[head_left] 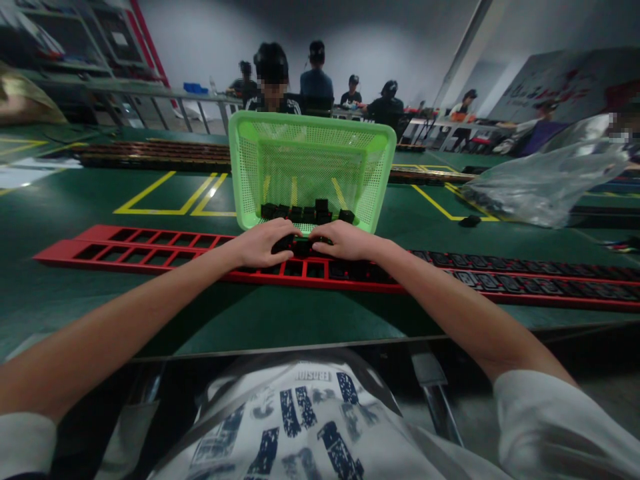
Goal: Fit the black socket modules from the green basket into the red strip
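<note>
Two long red frames (150, 268) with square openings lie side by side across the table. Black square parts (505, 283) fill their right-hand stretch, while the openings on the left are bare. My left hand (265, 244), fingers curled, grips a small black part (283, 245) over the middle of the frames. Just beside it, my right hand (345, 239) is closed around another black part at the far frame; its fingertips partly hide that part. Between my hands sits one more black block (302, 247). A green mesh basket (313, 120), tipped towards me, holds several black blocks (323, 208) right behind my hands.
The green table (200, 313) carries yellow tape outlines (145, 211). Stacked dark strips (160, 153) lie at the back left. A clear plastic bag (540, 180) is at the right, with a small black piece (470, 221) near it. Several people sit or stand beyond the table.
</note>
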`<state>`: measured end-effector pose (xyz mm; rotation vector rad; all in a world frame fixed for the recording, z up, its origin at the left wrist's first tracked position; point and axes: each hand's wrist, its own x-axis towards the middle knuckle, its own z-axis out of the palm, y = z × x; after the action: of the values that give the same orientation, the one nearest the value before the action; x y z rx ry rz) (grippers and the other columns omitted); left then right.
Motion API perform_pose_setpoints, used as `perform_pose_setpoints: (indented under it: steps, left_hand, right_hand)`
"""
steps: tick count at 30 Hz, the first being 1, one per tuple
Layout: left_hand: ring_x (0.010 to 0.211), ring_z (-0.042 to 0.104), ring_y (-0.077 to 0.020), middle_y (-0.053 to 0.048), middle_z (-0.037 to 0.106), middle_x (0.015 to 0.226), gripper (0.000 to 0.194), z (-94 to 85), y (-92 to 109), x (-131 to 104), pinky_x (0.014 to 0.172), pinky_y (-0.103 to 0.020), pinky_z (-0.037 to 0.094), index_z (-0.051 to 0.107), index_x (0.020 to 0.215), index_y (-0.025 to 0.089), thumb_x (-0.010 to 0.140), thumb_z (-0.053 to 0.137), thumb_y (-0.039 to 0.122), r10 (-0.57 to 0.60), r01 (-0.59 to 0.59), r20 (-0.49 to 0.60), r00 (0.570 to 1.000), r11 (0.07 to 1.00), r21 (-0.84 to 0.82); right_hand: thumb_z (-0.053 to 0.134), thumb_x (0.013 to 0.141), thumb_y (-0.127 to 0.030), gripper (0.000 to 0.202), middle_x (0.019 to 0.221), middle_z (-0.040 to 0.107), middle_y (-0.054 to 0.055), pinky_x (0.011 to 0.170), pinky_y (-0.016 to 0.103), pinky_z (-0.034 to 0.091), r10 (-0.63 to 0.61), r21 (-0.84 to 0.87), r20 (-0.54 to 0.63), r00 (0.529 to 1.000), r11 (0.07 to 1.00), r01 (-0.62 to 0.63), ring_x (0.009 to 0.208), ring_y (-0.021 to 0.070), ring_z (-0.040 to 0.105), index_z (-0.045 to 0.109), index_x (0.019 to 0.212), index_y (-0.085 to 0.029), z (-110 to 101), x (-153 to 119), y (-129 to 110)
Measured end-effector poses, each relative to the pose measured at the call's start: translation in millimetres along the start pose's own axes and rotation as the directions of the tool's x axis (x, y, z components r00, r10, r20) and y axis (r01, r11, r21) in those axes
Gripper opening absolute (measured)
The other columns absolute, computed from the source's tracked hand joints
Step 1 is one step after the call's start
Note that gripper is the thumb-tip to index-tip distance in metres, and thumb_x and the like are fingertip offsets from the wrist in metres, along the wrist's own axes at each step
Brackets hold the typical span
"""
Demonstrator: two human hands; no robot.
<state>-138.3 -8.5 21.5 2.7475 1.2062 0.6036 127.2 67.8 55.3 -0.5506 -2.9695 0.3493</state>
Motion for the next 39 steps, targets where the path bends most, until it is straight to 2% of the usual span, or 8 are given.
perform_pose_setpoints:
  steps: [6, 11, 18, 27, 33, 36, 39]
  left_hand:
    - [0.118, 0.069, -0.0297, -0.015, 0.073, 0.125, 0.043, 0.8, -2, -1, 0.109, -0.046, 0.055, 0.066, 0.136, 0.016, 0.102, 0.056, 0.041, -0.024, 0.024, 0.008, 1.0, 1.0, 0.02]
    - [0.118, 0.067, -0.0318, -0.016, 0.073, 0.124, 0.042, -0.6, 0, 0, 0.109, -0.049, 0.054, 0.067, 0.131, 0.015, 0.103, 0.052, 0.042, 0.006, -0.007, 0.018, 1.0, 0.998, 0.066]
    - [0.112, 0.065, -0.0303, -0.013, 0.07, 0.116, 0.032, -2.1, 3, 2, 0.104, -0.048, 0.055, 0.069, 0.121, 0.017, 0.102, 0.046, 0.028, 0.019, -0.02, 0.017, 1.0, 0.997, 0.075]
    - [0.111, 0.061, -0.0277, -0.011, 0.069, 0.115, 0.033, 1.3, -5, 2, 0.103, -0.044, 0.053, 0.069, 0.115, 0.019, 0.096, 0.043, 0.012, 0.007, -0.007, 0.016, 1.0, 0.999, 0.037]
    - [0.109, 0.061, -0.0292, -0.012, 0.07, 0.113, 0.03, 4.9, -9, 4, 0.103, -0.047, 0.053, 0.071, 0.112, 0.019, 0.1, 0.043, 0.019, 0.003, -0.003, 0.007, 1.0, 1.0, 0.006]
    - [0.11, 0.062, -0.0286, -0.011, 0.07, 0.112, 0.029, 5.3, -9, 5, 0.104, -0.047, 0.054, 0.071, 0.113, 0.019, 0.1, 0.045, 0.021, -0.003, 0.003, -0.001, 1.0, 1.0, -0.022]
    - [0.108, 0.063, -0.0268, -0.01, 0.07, 0.11, 0.027, 5.4, -9, 5, 0.105, -0.045, 0.055, 0.071, 0.111, 0.02, 0.098, 0.047, 0.019, -0.024, 0.023, -0.014, 1.0, 0.999, -0.04]
  right_hand:
    - [0.063, 0.107, -0.025, 0.02, 0.111, 0.08, 0.01, 0.082, 0.032, 0.046, -0.008, 0.006, -0.001, 1.0, 1.0, 0.008, 0.093, 0.0217, 0.067, 0.077, 0.12, -0.018, 1, 0, 1]
    - [0.063, 0.106, -0.025, 0.022, 0.114, 0.08, 0.011, 0.084, 0.033, 0.047, -0.017, 0.01, -0.006, 1.0, 1.0, 0.017, 0.096, 0.023, 0.069, 0.077, 0.121, -0.017, 1, 0, 1]
    - [0.063, 0.106, -0.024, 0.021, 0.113, 0.081, 0.01, 0.084, 0.032, 0.048, -0.006, -0.003, 0.004, 1.0, 1.0, 0.006, 0.095, 0.0226, 0.069, 0.078, 0.12, -0.019, -1, 0, -1]
    - [0.061, 0.108, -0.027, 0.027, 0.122, 0.081, 0.014, 0.091, 0.035, 0.051, -0.002, -0.005, 0.021, 1.0, 1.0, 0.002, 0.104, 0.0257, 0.072, 0.077, 0.128, -0.016, 1, 1, 0]
    - [0.061, 0.108, -0.027, 0.026, 0.121, 0.081, 0.013, 0.09, 0.036, 0.05, 0.007, 0.001, 0.025, 1.0, 1.0, -0.007, 0.102, 0.0256, 0.071, 0.077, 0.126, -0.017, 1, 0, 0]
    - [0.062, 0.107, -0.028, 0.024, 0.122, 0.081, 0.013, 0.089, 0.036, 0.05, 0.064, -0.029, -0.014, 0.998, 0.997, -0.065, 0.105, 0.0269, 0.072, 0.078, 0.122, -0.018, 1, 2, -2]
    - [0.059, 0.107, -0.029, 0.023, 0.122, 0.08, 0.013, 0.089, 0.038, 0.05, 0.203, -0.088, -0.123, 0.971, 0.973, -0.214, 0.107, 0.0278, 0.071, 0.078, 0.117, -0.018, -2, 3, -3]
